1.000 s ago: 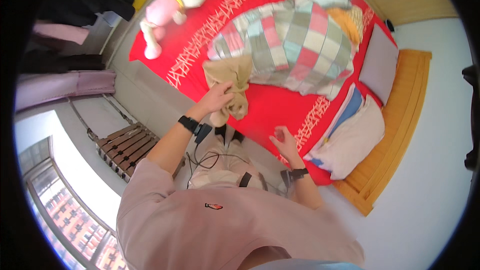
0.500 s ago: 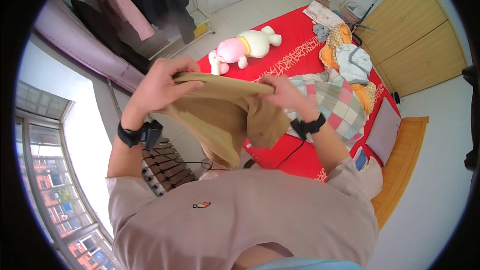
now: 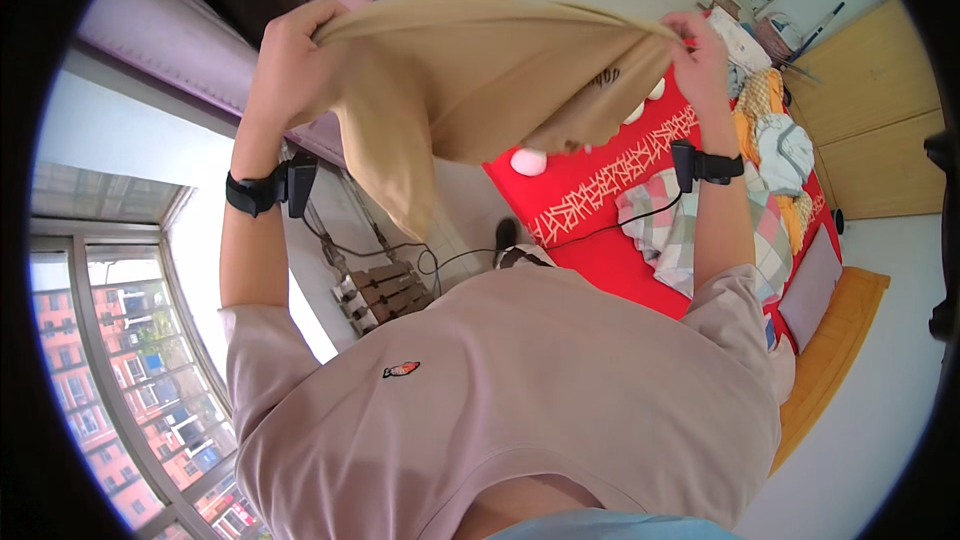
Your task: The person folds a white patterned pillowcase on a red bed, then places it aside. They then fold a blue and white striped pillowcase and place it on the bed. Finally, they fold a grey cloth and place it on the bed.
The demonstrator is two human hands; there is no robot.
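A tan shirt (image 3: 480, 70) is stretched out in the air between my two hands, with a small dark print towards its right side. My left hand (image 3: 290, 65) is closed on its upper left corner, the thumb pressing the cloth against the fingers. At the opposite end my right hand (image 3: 700, 65) pinches the upper right corner. From the left end a loose part of the cloth hangs down in folds. Its far side is hidden from me. Behind the cloth, most of a pink and white stuffed toy (image 3: 528, 162) is covered.
A bed with a red sheet (image 3: 570, 202) lies beyond and to the right, bearing a checked quilt (image 3: 775, 230) and several heaped clothes (image 3: 785, 153). Cables run from my wrist straps (image 3: 715, 168). A slatted brown rack (image 3: 385, 295) stands low at left, near the window (image 3: 140, 370).
Both hands have risen away from my body and moved apart, the right one farther to the right. The shirt between them has spread from a bunched shape to a wide one.
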